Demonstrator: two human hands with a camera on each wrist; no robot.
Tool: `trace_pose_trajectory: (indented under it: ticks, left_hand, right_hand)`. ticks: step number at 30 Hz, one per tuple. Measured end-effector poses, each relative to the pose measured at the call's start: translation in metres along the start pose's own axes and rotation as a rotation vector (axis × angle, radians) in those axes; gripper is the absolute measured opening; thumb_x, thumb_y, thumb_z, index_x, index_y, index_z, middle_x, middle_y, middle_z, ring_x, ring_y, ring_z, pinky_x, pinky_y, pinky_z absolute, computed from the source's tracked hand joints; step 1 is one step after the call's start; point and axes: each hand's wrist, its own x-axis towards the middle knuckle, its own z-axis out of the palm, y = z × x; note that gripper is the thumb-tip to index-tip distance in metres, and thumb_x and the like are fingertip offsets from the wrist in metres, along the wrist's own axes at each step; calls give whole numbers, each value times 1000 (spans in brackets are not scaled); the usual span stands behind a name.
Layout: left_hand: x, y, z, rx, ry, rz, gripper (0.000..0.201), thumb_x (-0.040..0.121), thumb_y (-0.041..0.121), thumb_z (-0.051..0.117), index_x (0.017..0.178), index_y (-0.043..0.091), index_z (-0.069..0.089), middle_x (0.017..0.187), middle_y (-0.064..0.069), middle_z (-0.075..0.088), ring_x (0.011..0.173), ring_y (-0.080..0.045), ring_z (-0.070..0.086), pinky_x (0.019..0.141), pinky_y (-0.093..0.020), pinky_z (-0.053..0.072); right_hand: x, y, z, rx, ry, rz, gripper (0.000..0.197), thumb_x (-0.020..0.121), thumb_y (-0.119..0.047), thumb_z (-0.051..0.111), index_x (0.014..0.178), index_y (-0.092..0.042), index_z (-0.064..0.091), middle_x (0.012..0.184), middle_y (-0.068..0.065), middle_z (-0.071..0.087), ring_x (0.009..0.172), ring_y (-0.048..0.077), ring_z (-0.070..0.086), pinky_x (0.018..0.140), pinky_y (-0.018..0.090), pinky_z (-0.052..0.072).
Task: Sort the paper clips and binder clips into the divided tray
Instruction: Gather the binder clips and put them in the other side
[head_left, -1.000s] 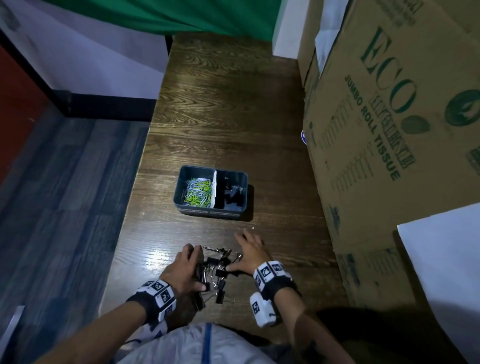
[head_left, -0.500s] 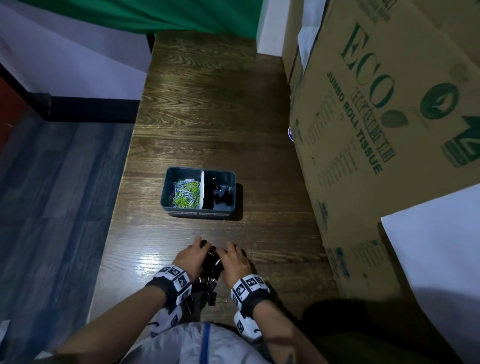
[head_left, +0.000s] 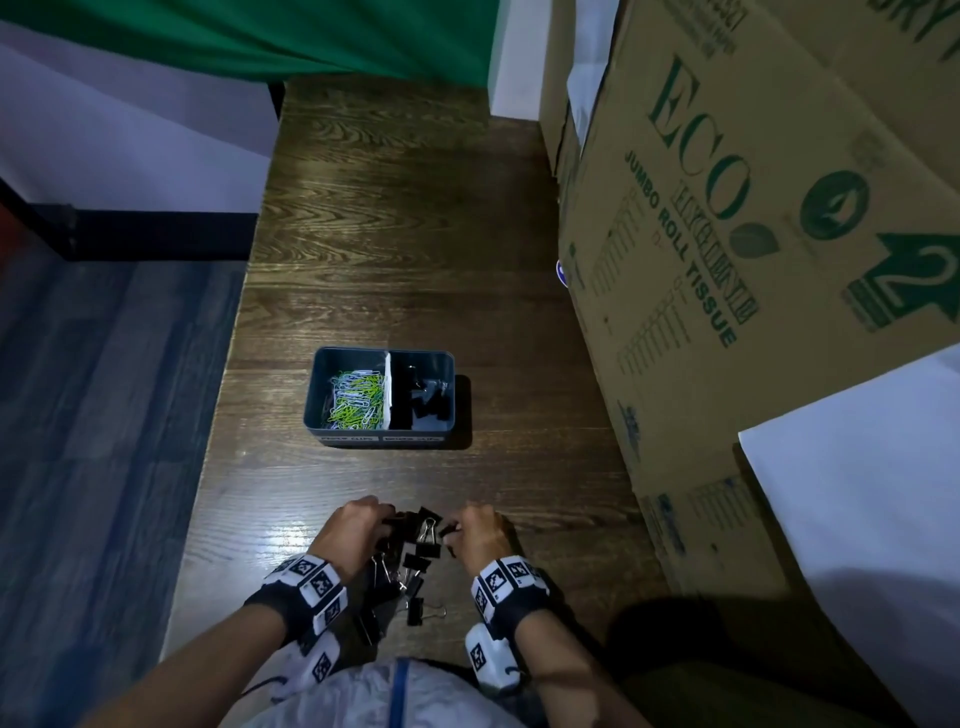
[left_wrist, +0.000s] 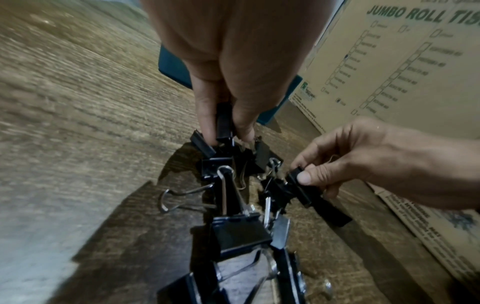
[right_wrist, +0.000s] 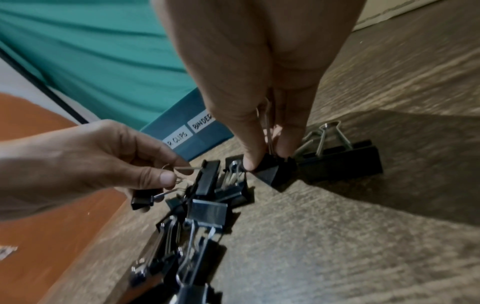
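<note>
A grey divided tray (head_left: 379, 439) sits mid-table: coloured paper clips (head_left: 356, 397) fill its left compartment, black binder clips (head_left: 423, 400) lie in the right one. A pile of black binder clips (head_left: 410, 561) lies on the wood near me, between my hands. My left hand (left_wrist: 226, 133) pinches one binder clip (left_wrist: 224, 123) at the pile's far left. My right hand (right_wrist: 267, 160) pinches another binder clip (right_wrist: 272, 170) at the pile's right side. Both held clips are at or just above the pile.
Tall cardboard boxes (head_left: 753, 260) wall off the table's right side, with a white sheet (head_left: 857, 519) over the nearest one. The table's left edge (head_left: 228, 415) drops to the floor. Bare wood lies between pile and tray.
My right hand, flat beside the pile a second ago, has closed on a clip. Both hands came together over the pile and now each pinches a binder clip.
</note>
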Motion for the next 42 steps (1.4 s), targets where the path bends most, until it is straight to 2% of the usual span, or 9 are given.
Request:
trace_pose_trajectory:
  ticks: [10,13,17,22,27,31,34,37,42]
  left_hand:
    - [24,45,-72,-55,312,124,10,90,9,63,93,11,73,88,-1,64,75,-14,57,68,-18,45]
    - [51,61,-100,-70,425,119,11,90,10,63,97,10,73,91,-5,65,82,-20,60,73,-29,49]
    - [77,77,-121,-121,471,64,20,91,17,63,109,9,70,99,-11,68,90,-25,64,81,-37,53]
    - [65,64,-110,-98,502,105,18,93,12,57,108,12,68,97,-7,71,83,-19,65,75,-33,54]
    - [23,34,-73,30,320,84,14,94,16,57,103,22,65,97,2,70,81,-14,65,66,-24,51]
    - [-12,6,-43,94,120,-39,39,92,37,59,128,23,52,123,0,58,108,-15,55,78,-24,46]
    - [-33,-10,-23,175,-84,-131,83,83,57,61,149,22,23,143,-4,37,128,-21,37,94,-36,45]
    - [-50,-17,0,232,-206,-178,121,67,69,69,153,24,-4,157,-7,11,143,-30,14,109,-46,32]
    - [-60,-24,35,394,-263,-152,150,47,77,74,144,28,-31,159,-12,-16,143,-43,-13,113,-60,9]
  right_hand:
    - [-13,2,-17,82,44,7,11,88,-17,68,93,-26,73,85,-11,62,84,9,62,69,19,47]
    - [-12,-9,-37,131,27,-20,13,87,-10,67,92,-21,72,82,-9,61,78,8,59,59,13,43]
    - [-7,-30,-65,186,71,-84,16,84,-7,67,94,-19,71,87,-3,67,82,13,64,72,28,56]
    - [10,-56,-105,287,315,-205,17,85,-11,74,98,-19,70,90,-3,68,81,9,63,70,24,53]
    - [31,-70,-127,400,462,-351,33,79,-10,80,110,-18,70,98,0,67,77,12,63,69,31,57]
    - [30,-55,-118,374,428,-296,38,85,-16,76,122,-19,65,109,2,65,77,11,63,68,27,56]
    - [21,-31,-93,265,257,-176,49,88,-17,73,133,-22,56,131,5,60,105,16,63,84,27,53]
    - [9,-2,-68,76,-50,-23,84,82,-21,79,152,-30,32,160,7,25,144,31,33,113,48,37]
    - [-11,29,-25,-176,-284,12,111,66,-30,91,152,-34,21,156,7,8,143,35,22,111,55,35]
